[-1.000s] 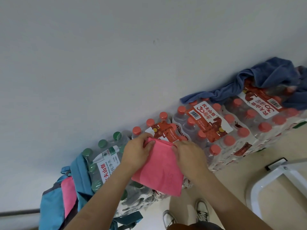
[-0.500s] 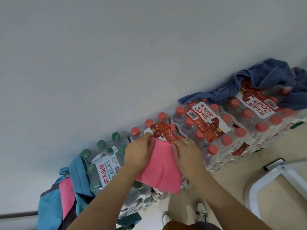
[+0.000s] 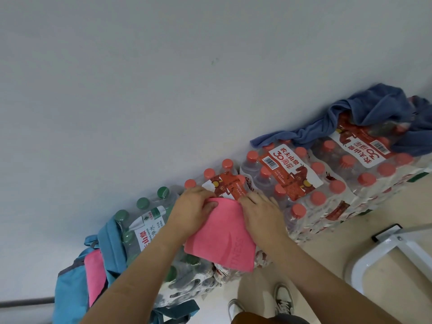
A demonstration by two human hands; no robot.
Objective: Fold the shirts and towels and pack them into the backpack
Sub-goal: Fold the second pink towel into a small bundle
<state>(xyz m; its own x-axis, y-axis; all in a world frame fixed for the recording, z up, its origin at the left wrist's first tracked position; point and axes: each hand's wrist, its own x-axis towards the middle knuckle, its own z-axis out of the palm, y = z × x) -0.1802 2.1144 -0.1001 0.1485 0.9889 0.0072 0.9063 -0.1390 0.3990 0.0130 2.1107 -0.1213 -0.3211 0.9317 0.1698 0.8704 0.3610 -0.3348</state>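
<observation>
pink towel [image 3: 222,239] is lying over bottle packs' [image 3: 289,174] near edge | left hand [image 3: 194,209] is pinching its far-left corner | right hand [image 3: 259,211] is covering its far-right corner, grip hidden: cannot tell

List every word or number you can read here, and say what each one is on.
"农夫山泉": label of the red-capped bottle pack, seen upside down.
"30周年": same label.
"山泉", "净水": label of the green-capped bottle pack, partly hidden.
"NESS": embossed on the pink towel; the letters before it are unclear.
Small print and barcode digits: too small to read.
</observation>
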